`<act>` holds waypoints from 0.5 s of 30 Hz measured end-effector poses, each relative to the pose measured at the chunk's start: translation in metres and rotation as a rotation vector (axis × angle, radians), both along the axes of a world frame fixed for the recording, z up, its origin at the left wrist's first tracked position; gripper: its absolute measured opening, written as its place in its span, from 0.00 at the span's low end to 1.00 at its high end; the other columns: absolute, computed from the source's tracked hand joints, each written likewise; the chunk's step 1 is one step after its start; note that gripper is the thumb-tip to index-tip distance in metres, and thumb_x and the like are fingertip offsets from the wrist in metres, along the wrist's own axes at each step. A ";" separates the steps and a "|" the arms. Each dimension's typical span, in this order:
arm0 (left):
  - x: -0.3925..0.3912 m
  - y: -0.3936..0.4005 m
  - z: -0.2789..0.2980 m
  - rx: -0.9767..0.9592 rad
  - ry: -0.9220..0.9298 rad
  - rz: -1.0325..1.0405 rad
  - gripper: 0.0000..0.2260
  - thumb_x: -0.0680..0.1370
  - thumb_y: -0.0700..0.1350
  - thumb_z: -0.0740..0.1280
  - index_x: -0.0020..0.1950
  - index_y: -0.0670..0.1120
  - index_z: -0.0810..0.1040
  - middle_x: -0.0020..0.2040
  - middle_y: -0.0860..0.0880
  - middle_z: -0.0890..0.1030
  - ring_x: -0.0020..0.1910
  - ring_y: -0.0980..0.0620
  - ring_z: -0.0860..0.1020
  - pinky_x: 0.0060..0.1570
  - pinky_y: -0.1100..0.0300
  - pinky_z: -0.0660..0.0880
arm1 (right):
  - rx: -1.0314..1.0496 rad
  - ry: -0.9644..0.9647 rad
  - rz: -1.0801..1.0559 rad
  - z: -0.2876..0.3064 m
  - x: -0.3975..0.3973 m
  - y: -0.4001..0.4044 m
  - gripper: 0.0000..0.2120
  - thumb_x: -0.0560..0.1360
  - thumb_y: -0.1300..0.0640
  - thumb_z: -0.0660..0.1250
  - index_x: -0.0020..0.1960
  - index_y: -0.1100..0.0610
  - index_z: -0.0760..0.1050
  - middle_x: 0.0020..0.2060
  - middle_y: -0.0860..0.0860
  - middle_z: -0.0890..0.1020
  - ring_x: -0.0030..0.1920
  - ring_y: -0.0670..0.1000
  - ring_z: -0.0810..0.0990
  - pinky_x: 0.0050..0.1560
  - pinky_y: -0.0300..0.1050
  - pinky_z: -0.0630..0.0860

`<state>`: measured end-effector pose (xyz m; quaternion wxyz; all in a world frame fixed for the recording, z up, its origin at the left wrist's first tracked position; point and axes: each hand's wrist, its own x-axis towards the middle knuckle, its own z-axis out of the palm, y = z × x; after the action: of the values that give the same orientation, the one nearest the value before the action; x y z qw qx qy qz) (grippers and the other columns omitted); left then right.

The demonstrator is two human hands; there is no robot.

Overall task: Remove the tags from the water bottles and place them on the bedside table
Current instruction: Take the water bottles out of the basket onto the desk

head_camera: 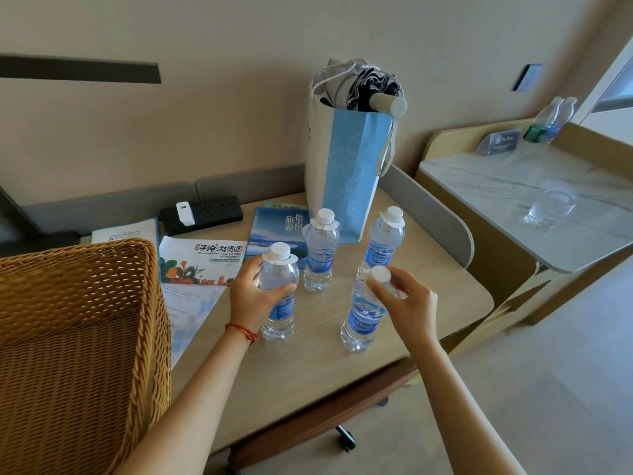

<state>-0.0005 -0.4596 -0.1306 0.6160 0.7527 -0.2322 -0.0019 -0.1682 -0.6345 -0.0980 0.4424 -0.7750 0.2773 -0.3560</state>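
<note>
Four water bottles stand on the surface (pixel 325 365), each with a white paper tag at its neck. The left hand (pixel 255 296) grips the near-left bottle (pixel 278 293) round its body, fingers (pixel 284 289) and thumb curled about it, its tag (pixel 280 257) in place under the cap. The right hand (pixel 407 303) is at the neck of the near-right bottle (pixel 363 313), fingertips curled in just below the cap; they seem to pinch the neck or its tag (pixel 365 273), but which one I cannot tell. That bottle leans slightly to the right. Two more bottles, the far-left bottle (pixel 320 252) and the far-right bottle (pixel 383 241), stand just behind, both tagged.

The likely trouble is the leaning bottle: pulled at the neck with nothing steadying its base, it could tip or slide into the far-right one close by. The tag is thin paper and may tear rather than slip over the cap, leaving a scrap on the neck. The four stand near together, so a wide movement of either wrist could knock a neighbour over. The marble-topped table (pixel 513 186) at the far right is probably the bedside table; it lies well apart, and a glass (pixel 551 205) stands on it, so a bottle set down carelessly could strike it.
</note>
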 end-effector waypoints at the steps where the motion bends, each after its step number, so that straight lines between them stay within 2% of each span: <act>1: 0.001 0.002 -0.001 -0.004 0.013 0.000 0.24 0.61 0.41 0.79 0.53 0.52 0.74 0.49 0.54 0.78 0.50 0.53 0.76 0.44 0.69 0.70 | 0.006 0.005 0.001 0.000 -0.001 0.000 0.13 0.66 0.49 0.74 0.46 0.37 0.76 0.40 0.33 0.80 0.46 0.35 0.79 0.47 0.35 0.75; 4: 0.002 0.006 -0.006 0.002 0.028 0.012 0.25 0.62 0.42 0.78 0.54 0.54 0.73 0.52 0.53 0.77 0.53 0.52 0.75 0.46 0.66 0.71 | 0.035 0.016 0.007 -0.001 -0.002 -0.001 0.13 0.66 0.50 0.74 0.48 0.40 0.77 0.42 0.34 0.80 0.48 0.37 0.80 0.50 0.39 0.75; 8: 0.000 0.011 -0.008 -0.052 0.078 0.015 0.26 0.63 0.42 0.78 0.53 0.60 0.72 0.54 0.55 0.76 0.55 0.52 0.74 0.51 0.55 0.74 | 0.043 0.023 0.010 -0.001 -0.002 0.001 0.15 0.66 0.51 0.74 0.51 0.45 0.78 0.43 0.35 0.80 0.48 0.37 0.79 0.50 0.37 0.74; 10: -0.002 0.013 -0.008 -0.052 0.072 0.004 0.26 0.62 0.42 0.78 0.52 0.63 0.72 0.53 0.56 0.77 0.55 0.52 0.75 0.51 0.54 0.75 | 0.043 0.024 0.006 -0.001 -0.003 0.002 0.15 0.66 0.52 0.74 0.52 0.45 0.78 0.44 0.37 0.80 0.48 0.39 0.79 0.51 0.37 0.73; 13: -0.007 0.016 -0.007 -0.052 0.053 -0.007 0.26 0.62 0.42 0.78 0.50 0.65 0.72 0.49 0.63 0.76 0.51 0.58 0.76 0.50 0.57 0.74 | 0.038 0.028 0.001 0.000 -0.005 0.003 0.16 0.67 0.53 0.73 0.54 0.48 0.78 0.47 0.41 0.81 0.49 0.44 0.80 0.52 0.41 0.75; 15: -0.011 0.017 -0.007 -0.066 0.064 -0.022 0.28 0.62 0.40 0.78 0.51 0.65 0.72 0.50 0.62 0.76 0.52 0.57 0.76 0.52 0.56 0.74 | 0.040 0.024 0.001 0.000 -0.008 0.002 0.16 0.68 0.53 0.73 0.56 0.51 0.79 0.49 0.44 0.82 0.51 0.46 0.81 0.54 0.45 0.77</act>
<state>-0.0118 -0.4424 -0.1376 0.6476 0.7289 -0.2206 -0.0248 -0.1764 -0.6324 -0.0978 0.4545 -0.7704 0.2893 -0.3408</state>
